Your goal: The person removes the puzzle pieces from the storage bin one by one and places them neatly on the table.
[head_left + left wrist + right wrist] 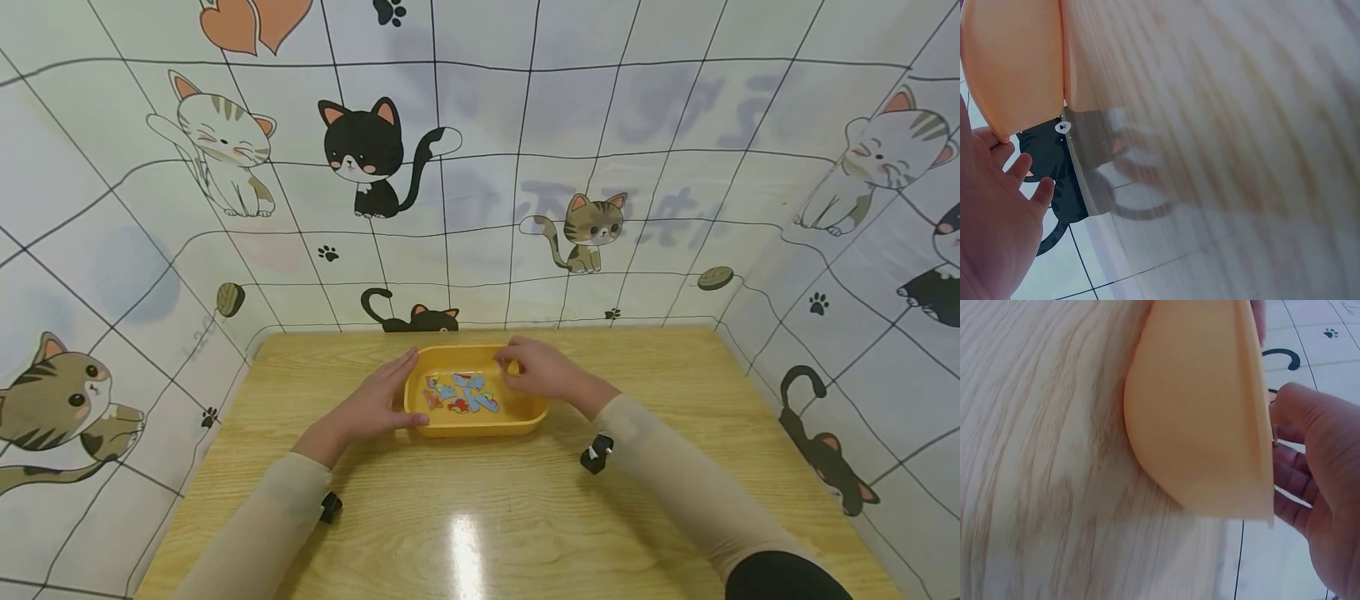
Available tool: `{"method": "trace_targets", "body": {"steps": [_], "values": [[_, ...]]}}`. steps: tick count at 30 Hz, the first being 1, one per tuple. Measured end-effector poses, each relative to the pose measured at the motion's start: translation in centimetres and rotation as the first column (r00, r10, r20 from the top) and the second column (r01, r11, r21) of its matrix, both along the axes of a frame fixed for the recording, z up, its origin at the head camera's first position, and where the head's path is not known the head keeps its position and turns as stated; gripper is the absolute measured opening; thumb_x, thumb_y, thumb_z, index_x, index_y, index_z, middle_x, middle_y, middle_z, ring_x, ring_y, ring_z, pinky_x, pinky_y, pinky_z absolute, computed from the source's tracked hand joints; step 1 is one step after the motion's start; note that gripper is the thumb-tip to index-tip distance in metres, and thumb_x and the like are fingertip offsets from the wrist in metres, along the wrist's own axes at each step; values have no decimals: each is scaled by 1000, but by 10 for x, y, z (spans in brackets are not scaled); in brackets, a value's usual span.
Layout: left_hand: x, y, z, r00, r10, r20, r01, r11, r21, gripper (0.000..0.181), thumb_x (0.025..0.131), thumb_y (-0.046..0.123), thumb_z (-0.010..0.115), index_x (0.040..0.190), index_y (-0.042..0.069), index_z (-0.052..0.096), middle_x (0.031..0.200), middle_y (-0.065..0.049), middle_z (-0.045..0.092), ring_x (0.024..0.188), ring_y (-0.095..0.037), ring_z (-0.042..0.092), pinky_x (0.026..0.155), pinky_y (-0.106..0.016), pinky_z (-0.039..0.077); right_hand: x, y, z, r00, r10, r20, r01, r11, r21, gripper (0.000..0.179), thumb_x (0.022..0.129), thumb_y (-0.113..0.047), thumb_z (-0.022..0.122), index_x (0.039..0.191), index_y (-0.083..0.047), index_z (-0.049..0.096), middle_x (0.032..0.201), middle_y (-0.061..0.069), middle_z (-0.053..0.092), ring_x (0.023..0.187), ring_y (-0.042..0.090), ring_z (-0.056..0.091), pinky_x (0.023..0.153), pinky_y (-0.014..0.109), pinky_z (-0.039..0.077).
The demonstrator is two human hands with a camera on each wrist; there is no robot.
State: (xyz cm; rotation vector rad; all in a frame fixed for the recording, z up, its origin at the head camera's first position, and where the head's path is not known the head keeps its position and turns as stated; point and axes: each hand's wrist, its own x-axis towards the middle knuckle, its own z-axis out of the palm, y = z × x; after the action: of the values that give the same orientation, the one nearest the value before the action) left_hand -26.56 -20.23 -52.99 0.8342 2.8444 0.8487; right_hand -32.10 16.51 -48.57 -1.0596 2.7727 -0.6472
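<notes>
A shallow yellow plastic tray (480,430) stands on the table. Several small flat cut-out pieces (471,396) in blue, red and orange lie in it. My left hand (373,403) holds the tray's left end, its thumb at the front corner and its fingers along the side; in the left wrist view a fingertip meets the rim. Over the tray's back right part is my right hand (546,372), thumb and fingers pinched together. In the right wrist view the edge of a small thin piece (1275,442) shows between its fingertips; the rest is hidden by the hand.
The light wooden table (465,500) has a wall with printed cats (367,158) behind it and on both sides. A small black device (597,454) sits at the right wrist, and another (330,507) at the left.
</notes>
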Motion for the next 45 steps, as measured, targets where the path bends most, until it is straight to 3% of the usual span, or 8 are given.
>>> {"method": "trace_targets", "body": {"steps": [8,20,27,36,45], "values": [[1,1,0,1000,0,-4,0,1000,-2,122,91,69,80,176,3,22,184,-15,19,165,-48,23,131,-69,22,-1,32,5,999,-27,-26,23,989,-149,36,98,-17,76,133,-10,78,113,0,69,88,16,61,77,35,57],[2,5,1,1000,20,13,-20,1000,2,120,93,63,83,177,7,20,185,-10,16,165,-48,24,130,-70,23,0,79,9,987,-151,-46,139,970,-201,38,102,-13,78,138,-6,74,117,5,69,84,17,60,76,38,57],[3,4,0,1000,22,7,-22,1000,-9,120,92,63,83,177,6,21,185,-12,17,166,-46,24,130,-69,23,-1,94,0,983,-185,-15,177,956,-232,35,101,-10,79,135,0,75,116,11,71,82,20,60,69,34,54],[3,3,5,1000,19,11,-19,1000,-18,120,92,63,84,176,4,22,184,-14,18,166,-45,23,131,-69,21,-6,100,-27,975,-221,21,221,961,-164,38,101,-11,79,136,3,74,112,9,68,83,19,60,72,36,54],[1,3,5,1000,16,10,-16,999,-35,124,90,72,81,177,6,22,185,-7,16,166,-45,24,131,-67,24,-5,95,-45,980,-196,25,198,972,-130,31,100,-9,79,129,1,77,107,7,68,86,22,62,77,38,55]]}}
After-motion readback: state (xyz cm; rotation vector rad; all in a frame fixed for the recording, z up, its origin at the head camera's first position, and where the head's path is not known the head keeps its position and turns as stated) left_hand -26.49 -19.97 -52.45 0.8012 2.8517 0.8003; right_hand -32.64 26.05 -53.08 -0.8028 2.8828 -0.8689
